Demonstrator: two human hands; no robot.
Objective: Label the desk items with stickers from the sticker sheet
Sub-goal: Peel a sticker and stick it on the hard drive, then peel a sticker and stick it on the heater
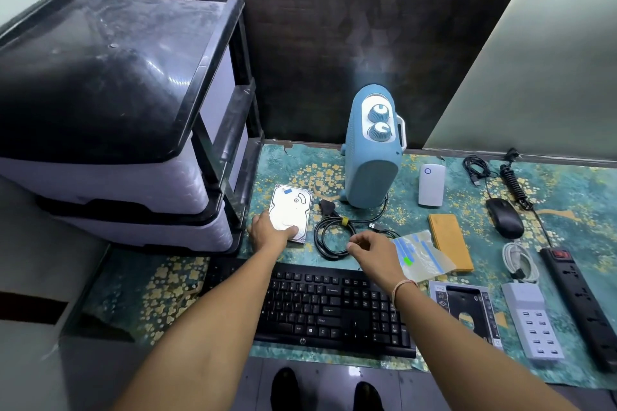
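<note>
A silver hard drive (289,207) with a blue sticker near its far edge lies on the patterned desk mat (334,160). My left hand (268,229) grips the drive's near corner, thumb on top. My right hand (372,252) hovers over a coiled black cable (329,233), fingers loosely curled, with nothing visible in them. Just right of that hand lies the clear sticker sheet (425,253), which carries blue strips and one green sticker. A black keyboard (334,310) lies under my forearms.
A drawer unit (133,143) stands at the left and a blue heater (372,157) at the back. To the right lie a white device (431,185), an orange case (450,242), a mouse (504,217), a white cable (519,260), a USB charger (534,324), a power strip (584,304) and a drive caddy (465,310).
</note>
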